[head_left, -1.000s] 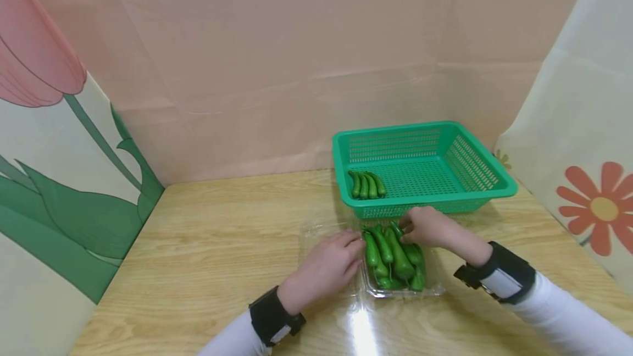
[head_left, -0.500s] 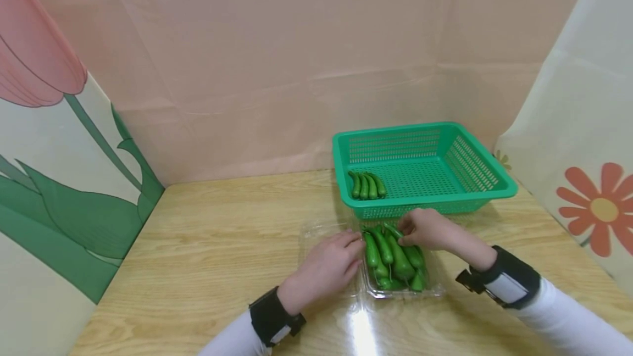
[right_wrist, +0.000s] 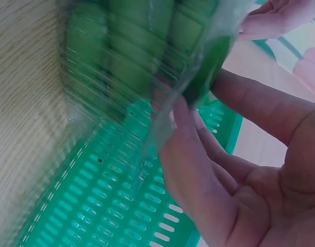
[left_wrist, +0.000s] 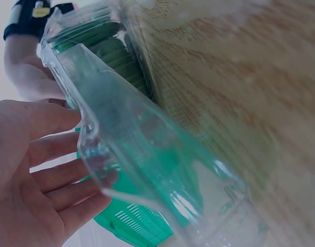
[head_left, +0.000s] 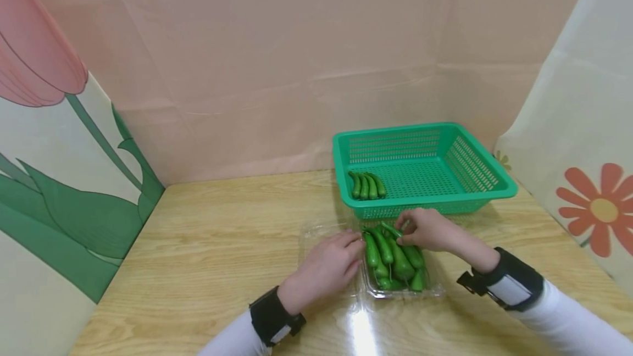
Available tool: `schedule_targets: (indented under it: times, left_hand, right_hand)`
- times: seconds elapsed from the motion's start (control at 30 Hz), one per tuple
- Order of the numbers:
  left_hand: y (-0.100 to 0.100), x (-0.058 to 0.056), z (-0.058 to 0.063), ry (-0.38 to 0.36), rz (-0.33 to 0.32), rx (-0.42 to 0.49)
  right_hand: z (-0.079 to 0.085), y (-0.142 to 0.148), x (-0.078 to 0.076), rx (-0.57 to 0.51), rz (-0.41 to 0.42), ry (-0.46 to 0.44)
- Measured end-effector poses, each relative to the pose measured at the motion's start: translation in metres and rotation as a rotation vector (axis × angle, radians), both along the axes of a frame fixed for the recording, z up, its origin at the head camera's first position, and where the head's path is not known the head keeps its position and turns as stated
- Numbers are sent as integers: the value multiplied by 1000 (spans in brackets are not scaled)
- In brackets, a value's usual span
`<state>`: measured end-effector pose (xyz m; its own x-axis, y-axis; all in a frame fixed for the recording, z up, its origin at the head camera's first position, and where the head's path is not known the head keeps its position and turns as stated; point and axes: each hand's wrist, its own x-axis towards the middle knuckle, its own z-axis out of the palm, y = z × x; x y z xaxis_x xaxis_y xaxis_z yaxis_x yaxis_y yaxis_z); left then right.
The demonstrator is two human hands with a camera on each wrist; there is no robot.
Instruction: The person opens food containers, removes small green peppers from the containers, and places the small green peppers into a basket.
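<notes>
A clear plastic clamshell box (head_left: 381, 293) holds a pile of green chili peppers (head_left: 400, 262). My right hand (head_left: 429, 229) reaches into its far right part and pinches a chili pepper (right_wrist: 208, 72) between thumb and fingers, as the right wrist view shows. My left hand (head_left: 323, 271) is at the box's left side, over the folded-back lid (left_wrist: 147, 154). In the left wrist view its fingers are spread, with the tips touching the clear plastic edge. The lower peppers are partly hidden beneath the upper ones.
Behind the box stands a green perforated basket (head_left: 425, 201), with several green peppers (head_left: 368, 185) lined up at its near left corner. Wood-patterned table surface (head_left: 222, 235) stretches to the left. Cloth backdrops (head_left: 277, 70) hang behind and at both sides.
My right hand has shifted slightly, and the pepper it pinches has turned, its far end swinging left. The left hand stays in place.
</notes>
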<state>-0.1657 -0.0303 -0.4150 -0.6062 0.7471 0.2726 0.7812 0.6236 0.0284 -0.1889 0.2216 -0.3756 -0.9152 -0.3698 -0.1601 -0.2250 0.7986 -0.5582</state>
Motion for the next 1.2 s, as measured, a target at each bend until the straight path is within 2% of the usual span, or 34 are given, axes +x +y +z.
schedule_targets:
  times: [0.47,0.7,1.2]
  left_hand:
    - [0,0,-1,14,-9,8]
    - [0,1,1,8,-6,5]
    - [-1,1,0,21,-19,14]
  right_hand:
    - [9,3,3,-122,-43,-4]
    - [28,6,4,-129,-49,13]
    - [63,10,-18,-96,-77,67]
